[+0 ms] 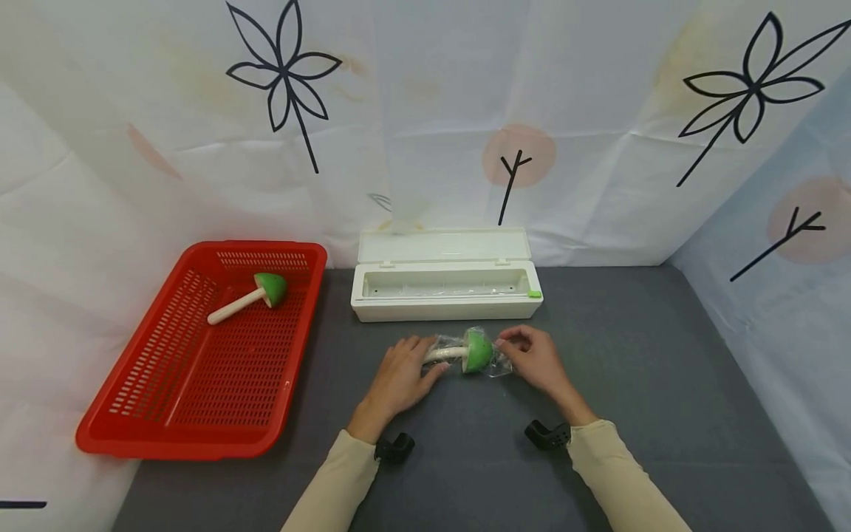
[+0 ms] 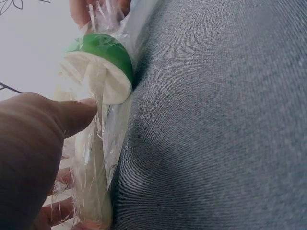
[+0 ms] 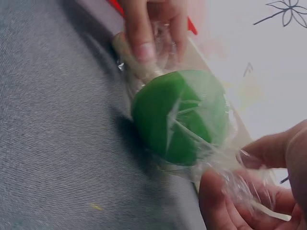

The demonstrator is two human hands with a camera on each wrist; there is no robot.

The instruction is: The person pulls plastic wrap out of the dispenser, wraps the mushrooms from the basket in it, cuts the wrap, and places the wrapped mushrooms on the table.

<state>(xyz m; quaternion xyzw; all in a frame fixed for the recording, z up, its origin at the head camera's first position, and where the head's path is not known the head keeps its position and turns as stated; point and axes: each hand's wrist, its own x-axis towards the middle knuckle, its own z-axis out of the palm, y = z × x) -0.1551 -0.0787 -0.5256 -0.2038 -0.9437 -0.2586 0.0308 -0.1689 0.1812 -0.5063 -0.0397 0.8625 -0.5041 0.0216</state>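
The right hand (image 1: 533,360) is closing thumb and fingertips on a gathered end of clear film (image 3: 235,187), pinching only plastic. The left hand (image 1: 399,373) is curling loosely about the wrapped stem, its thumb lying along the film below the cap. Between them, the mushroom-shaped piece (image 1: 479,351) is lying on its side on the surface (image 1: 465,458), cap toward the right hand. The step in hand seems to be tightening the wrap; for that, the left hand should be keeping the stem steady while the right is drawing the slack evenly past the dome, gently, since film this thin could be tearing. The cap is showing a smooth green dome and a pale underside; the film is creasing into glossy folds. Beyond, a white plastic box (image 1: 445,309) is standing open, and a perforated red basket (image 1: 179,448) is holding a second, unwrapped mushroom (image 1: 270,289).
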